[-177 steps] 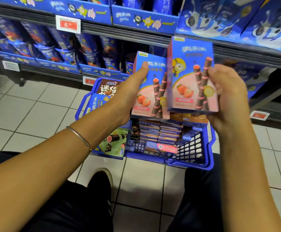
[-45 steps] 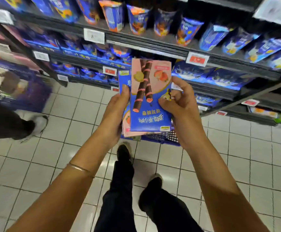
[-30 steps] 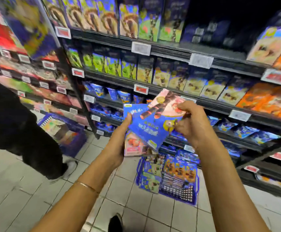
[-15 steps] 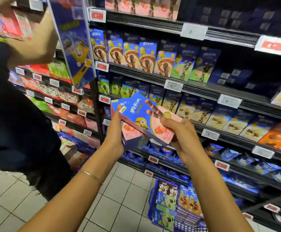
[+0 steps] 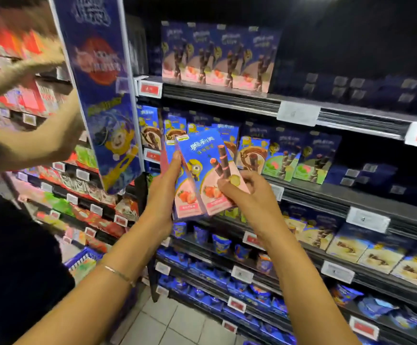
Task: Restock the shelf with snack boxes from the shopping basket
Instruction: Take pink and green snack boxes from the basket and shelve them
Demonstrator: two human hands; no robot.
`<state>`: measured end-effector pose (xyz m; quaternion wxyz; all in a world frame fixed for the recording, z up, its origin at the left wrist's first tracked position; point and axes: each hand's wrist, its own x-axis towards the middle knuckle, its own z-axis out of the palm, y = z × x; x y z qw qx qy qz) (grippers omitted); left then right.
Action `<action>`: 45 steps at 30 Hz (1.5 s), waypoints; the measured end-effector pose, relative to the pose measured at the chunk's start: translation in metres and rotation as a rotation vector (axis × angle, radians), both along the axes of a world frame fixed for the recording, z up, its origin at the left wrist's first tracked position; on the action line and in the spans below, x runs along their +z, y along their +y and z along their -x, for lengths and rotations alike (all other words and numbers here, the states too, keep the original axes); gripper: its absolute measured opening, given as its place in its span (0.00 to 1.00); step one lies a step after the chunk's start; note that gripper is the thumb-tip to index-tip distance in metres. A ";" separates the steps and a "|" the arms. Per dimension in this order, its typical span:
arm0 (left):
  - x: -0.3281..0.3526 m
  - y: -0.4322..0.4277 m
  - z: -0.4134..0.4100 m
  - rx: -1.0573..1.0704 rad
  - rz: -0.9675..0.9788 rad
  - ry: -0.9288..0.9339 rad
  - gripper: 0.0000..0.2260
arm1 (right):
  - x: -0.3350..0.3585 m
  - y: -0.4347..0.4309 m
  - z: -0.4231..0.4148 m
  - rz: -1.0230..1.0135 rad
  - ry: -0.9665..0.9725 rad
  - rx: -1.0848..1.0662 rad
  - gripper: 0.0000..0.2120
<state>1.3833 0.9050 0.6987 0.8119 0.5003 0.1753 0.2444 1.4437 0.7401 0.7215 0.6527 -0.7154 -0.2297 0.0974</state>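
I hold two blue-and-pink strawberry wafer-roll snack boxes upright at chest height in front of the shelves. My left hand (image 5: 164,192) grips the rear box (image 5: 185,197) along its left edge. My right hand (image 5: 246,192) grips the front box (image 5: 208,168) at its lower right. Both boxes overlap and stand upright, label toward me. A row of matching strawberry boxes (image 5: 217,58) stands on the upper shelf (image 5: 222,98), above and slightly right of my hands. The shopping basket is out of view.
Another person in a dark shirt (image 5: 16,245) stands close on my left, an arm (image 5: 36,143) raised to the neighbouring shelves. A blue promotional divider panel (image 5: 100,95) juts out between shelf bays. Lower shelves (image 5: 327,202) hold chocolate and green boxes and blue packets.
I have stood up from the basket and the view has risen to the upper shelves. The top box has been turned from upside down to upright. Both boxes remain in my hands.
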 end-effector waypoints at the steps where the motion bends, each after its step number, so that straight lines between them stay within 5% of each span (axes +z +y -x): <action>1: 0.008 0.008 -0.009 -0.002 -0.009 -0.029 0.28 | 0.009 0.006 -0.009 0.011 -0.039 0.026 0.08; 11: 0.089 0.093 -0.060 0.019 -0.243 -0.255 0.33 | 0.079 0.082 -0.090 -0.112 0.084 0.256 0.14; 14: 0.108 0.124 -0.064 0.057 -0.276 -0.301 0.40 | 0.102 0.113 -0.106 -0.223 0.052 0.247 0.09; 18: 0.116 0.161 -0.069 0.070 -0.256 -0.331 0.33 | 0.133 0.157 -0.137 -0.287 -0.106 0.083 0.07; 22: 0.116 0.181 -0.074 0.010 -0.224 -0.344 0.36 | 0.146 0.210 -0.183 -0.071 -0.341 -0.210 0.13; 28: 0.120 0.195 -0.086 0.009 -0.174 -0.376 0.41 | 0.152 0.271 -0.224 0.268 -0.493 -0.296 0.20; 33: 0.120 0.206 -0.093 0.016 -0.154 -0.375 0.31 | 0.151 0.299 -0.225 0.239 -0.551 -0.301 0.18; 37: 0.123 0.210 -0.093 0.004 -0.154 -0.387 0.32 | 0.149 0.309 -0.219 0.180 -0.600 -0.321 0.16; 45: 0.122 0.210 -0.093 -0.011 -0.158 -0.373 0.36 | 0.152 0.313 -0.211 0.395 -0.656 -0.393 0.25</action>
